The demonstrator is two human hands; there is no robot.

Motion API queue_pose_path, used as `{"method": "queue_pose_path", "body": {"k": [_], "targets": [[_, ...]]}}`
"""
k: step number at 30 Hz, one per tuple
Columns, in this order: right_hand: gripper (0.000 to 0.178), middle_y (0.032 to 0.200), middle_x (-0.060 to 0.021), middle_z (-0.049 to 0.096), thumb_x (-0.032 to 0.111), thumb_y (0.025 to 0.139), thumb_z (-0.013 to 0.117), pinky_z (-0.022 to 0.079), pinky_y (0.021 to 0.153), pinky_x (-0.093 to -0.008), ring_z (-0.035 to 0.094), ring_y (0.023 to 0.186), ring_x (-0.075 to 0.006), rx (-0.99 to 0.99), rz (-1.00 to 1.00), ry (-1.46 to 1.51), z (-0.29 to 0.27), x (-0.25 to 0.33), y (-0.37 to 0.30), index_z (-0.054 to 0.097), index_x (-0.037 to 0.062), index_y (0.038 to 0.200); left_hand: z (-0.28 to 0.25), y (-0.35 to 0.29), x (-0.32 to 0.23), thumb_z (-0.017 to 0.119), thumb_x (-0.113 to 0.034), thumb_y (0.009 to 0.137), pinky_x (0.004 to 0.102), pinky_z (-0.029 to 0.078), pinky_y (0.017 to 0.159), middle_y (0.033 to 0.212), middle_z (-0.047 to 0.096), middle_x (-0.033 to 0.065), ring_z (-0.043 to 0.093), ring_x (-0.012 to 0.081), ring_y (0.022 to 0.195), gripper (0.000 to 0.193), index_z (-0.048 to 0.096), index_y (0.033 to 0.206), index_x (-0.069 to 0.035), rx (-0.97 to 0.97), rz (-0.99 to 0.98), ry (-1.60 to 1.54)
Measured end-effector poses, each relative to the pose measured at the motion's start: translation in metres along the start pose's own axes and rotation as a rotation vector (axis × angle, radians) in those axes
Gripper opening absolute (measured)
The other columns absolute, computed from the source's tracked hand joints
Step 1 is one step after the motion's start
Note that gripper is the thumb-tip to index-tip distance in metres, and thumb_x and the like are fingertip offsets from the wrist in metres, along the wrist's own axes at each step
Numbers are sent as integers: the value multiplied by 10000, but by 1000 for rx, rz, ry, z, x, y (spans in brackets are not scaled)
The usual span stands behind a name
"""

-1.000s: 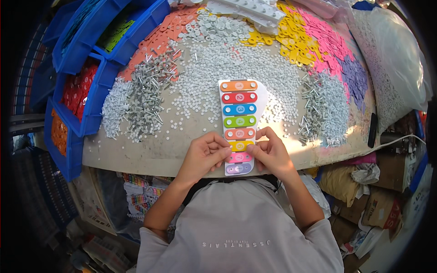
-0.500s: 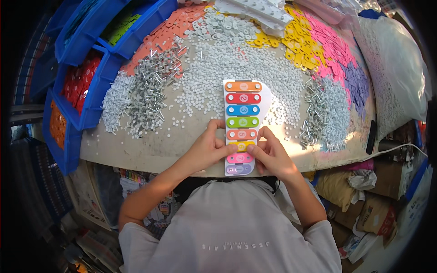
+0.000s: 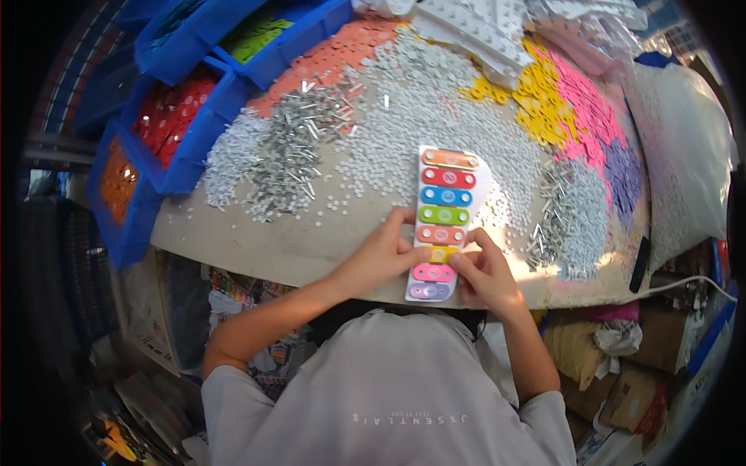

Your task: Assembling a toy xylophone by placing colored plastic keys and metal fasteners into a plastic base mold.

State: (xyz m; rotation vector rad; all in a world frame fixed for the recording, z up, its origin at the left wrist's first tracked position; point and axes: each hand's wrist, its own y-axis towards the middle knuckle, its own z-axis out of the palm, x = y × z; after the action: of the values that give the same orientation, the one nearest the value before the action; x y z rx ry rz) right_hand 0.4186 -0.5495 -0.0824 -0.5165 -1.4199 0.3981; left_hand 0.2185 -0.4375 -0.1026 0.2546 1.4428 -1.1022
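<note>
At the table's front edge lies a toy xylophone (image 3: 449,216), a white board with a column of coloured bars from orange at the far end to purple at the near end. My left hand (image 3: 388,255) grips its left edge, thumb on the left end of the yellow bar (image 3: 440,255). On the opposite edge my right hand (image 3: 491,273) is closed too, its thumb pressing the yellow bar's right end. White round caps show on the bars beyond the yellow one. Nearer me are the pink bar (image 3: 434,272) and the purple bar (image 3: 429,291). My thumbs cover the yellow bar's ends.
Metal pins (image 3: 291,155) and small white caps (image 3: 443,101) are heaped over the table (image 3: 256,241). Blue bins (image 3: 183,175) hold coloured bars at the left. Yellow bars (image 3: 542,97), pink bars (image 3: 587,101) and purple bars (image 3: 622,175) lie right, beside a clear plastic bag (image 3: 684,147).
The whole view has shifted and turned slightly, so the xylophone appears farther right and more tilted. Both hands keep their hold, thumbs still on the yellow bar.
</note>
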Motion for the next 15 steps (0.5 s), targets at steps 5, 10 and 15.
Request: {"method": "queue_pose_path", "body": {"k": [5,10,15], "targets": [[120,714,-30,573,135,1007,570,431,550,-285,528,614,-96,-745,-360,-611,-53,16,-19,612,27,1036,-12,-36,-7,659,-116,969,207,449,666,801,620,-11,569,33,743,463,439,1363,-13,-184,137,111],[233,1146,-151,623,89,972,582,476,881,-408,577,1043,-321,-1237,-503,-1413,-149,-2,-28,643,59,1195,-78,-59,-12,629,-99,971,271,461,623,792,623,39,576,112,705,109,677,1001,-6,-912,461,519],[276,1214,-171,608,63,942,597,436,974,-456,540,1122,-372,-1137,-378,-1367,-181,-27,-23,644,57,1214,-144,-78,-21,633,-80,950,327,490,687,903,641,88,631,229,806,98,684,980,-2,-1130,495,929]]}}
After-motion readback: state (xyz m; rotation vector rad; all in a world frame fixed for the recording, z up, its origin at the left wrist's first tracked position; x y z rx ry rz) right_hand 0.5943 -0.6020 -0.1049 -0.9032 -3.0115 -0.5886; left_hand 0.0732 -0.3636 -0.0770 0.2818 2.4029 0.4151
